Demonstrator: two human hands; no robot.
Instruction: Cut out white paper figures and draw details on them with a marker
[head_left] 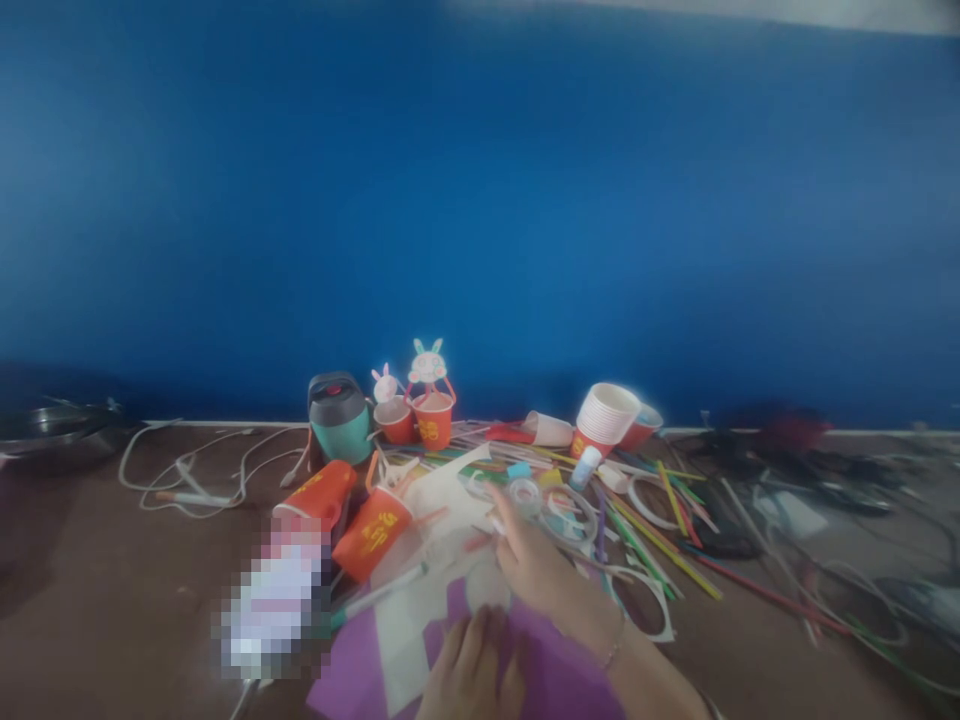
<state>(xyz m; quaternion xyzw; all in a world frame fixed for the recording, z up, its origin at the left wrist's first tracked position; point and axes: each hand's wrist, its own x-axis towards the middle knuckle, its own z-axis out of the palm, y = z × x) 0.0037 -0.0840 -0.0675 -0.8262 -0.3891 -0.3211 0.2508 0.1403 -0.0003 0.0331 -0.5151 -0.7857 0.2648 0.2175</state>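
Note:
My left hand (474,665) lies flat with its fingers stretched out on a purple sheet of paper (349,660) at the bottom middle. A pale round paper piece (487,583) sits just beyond its fingertips. My right hand (521,548) reaches forward from the lower right, blurred, with its forefinger extended and apart from the thumb. It is over white paper (450,497), near a roll of clear tape (523,497) and a larger tape roll (570,517). Whether its fingertips touch a small whitish thing among the clutter I cannot tell.
Red paper cups (375,535) lie on the left, near a teal flask (339,428). Behind stands a cup with a rabbit face (433,420). Stacked white cups (607,412) and coloured sticks (660,550) are on the right. White cables (240,480) trail left; a blue wall rises behind.

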